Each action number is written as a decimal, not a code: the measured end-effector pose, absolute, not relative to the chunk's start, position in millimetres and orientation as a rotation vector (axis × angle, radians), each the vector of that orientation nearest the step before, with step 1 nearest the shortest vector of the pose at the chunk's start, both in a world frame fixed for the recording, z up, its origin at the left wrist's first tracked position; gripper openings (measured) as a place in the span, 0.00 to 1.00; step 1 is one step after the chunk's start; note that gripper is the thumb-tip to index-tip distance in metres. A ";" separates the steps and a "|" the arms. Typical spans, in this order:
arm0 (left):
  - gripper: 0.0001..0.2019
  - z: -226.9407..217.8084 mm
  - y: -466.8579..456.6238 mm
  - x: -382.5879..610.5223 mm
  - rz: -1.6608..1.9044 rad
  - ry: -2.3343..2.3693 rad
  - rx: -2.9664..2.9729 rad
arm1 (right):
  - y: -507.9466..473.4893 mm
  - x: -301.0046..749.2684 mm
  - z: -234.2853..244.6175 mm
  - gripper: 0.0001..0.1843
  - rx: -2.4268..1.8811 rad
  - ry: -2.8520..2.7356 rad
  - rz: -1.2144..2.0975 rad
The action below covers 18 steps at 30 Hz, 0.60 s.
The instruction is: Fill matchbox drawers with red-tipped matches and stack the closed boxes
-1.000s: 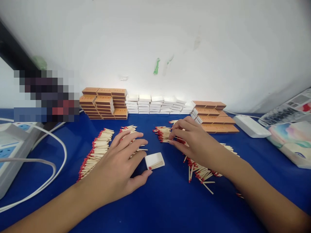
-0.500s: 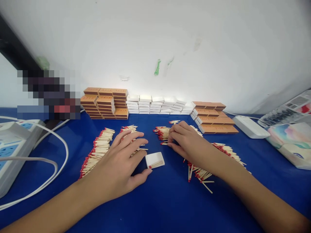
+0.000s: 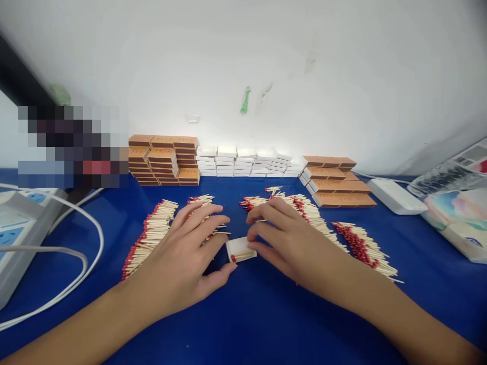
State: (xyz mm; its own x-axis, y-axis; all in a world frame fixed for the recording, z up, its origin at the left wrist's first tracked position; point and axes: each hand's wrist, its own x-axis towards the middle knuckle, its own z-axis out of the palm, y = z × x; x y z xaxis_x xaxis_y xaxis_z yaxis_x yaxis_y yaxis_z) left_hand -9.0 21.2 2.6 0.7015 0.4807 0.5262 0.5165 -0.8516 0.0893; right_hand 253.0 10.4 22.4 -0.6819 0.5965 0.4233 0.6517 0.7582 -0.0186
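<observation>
The right hand (image 3: 283, 235) bends its fingers over the right end of a small white tray (image 3: 236, 246), and whether it pinches anything cannot be told, while the left hand (image 3: 190, 251) keeps a wide gap between thumb and forefinger at the tray's left end. A few matches (image 3: 242, 256) lie inside the tray, which sits mid-table (image 3: 243, 324) between a left match pile (image 3: 160, 225) and a right match pile (image 3: 314, 215). Along the table's back edge, white stacked trays (image 3: 236, 165) stand between left orange boxes (image 3: 163, 162) and right orange boxes (image 3: 338, 187).
</observation>
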 end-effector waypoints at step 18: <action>0.10 2.1 20.2 -10.3 -0.824 -0.842 -2.844 | 44.6 289.5 2.8 0.06 -1.164 -2.479 -0.021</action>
